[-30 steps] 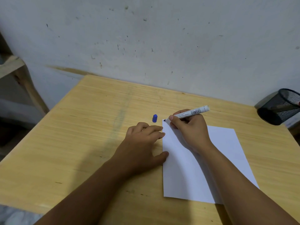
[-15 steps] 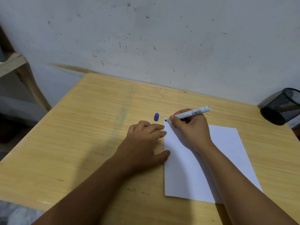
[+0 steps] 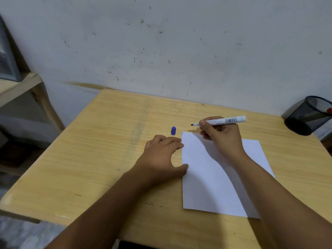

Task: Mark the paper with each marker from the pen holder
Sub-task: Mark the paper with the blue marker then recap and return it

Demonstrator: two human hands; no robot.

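Observation:
A white sheet of paper [image 3: 212, 177] lies on the wooden table [image 3: 107, 150], with a short dark mark in its far left corner. My right hand [image 3: 221, 135] holds an uncapped white marker [image 3: 222, 121], its dark tip raised off the paper and pointing left. My left hand [image 3: 161, 155] rests flat on the table at the paper's left edge, fingertips and thumb touching the sheet. The blue cap [image 3: 173, 130] stands on the table just beyond my left hand. A black mesh pen holder [image 3: 307, 115] stands at the far right, a red marker end showing inside it.
A scuffed white wall runs along the table's far edge. A wooden shelf frame [image 3: 23, 87] stands to the left, beyond the table's left edge. The table's near edge drops off at bottom left.
My right hand has lifted the marker tip off the paper's corner and drawn it back to the right, leaving a small dark mark. My left hand has stayed in place.

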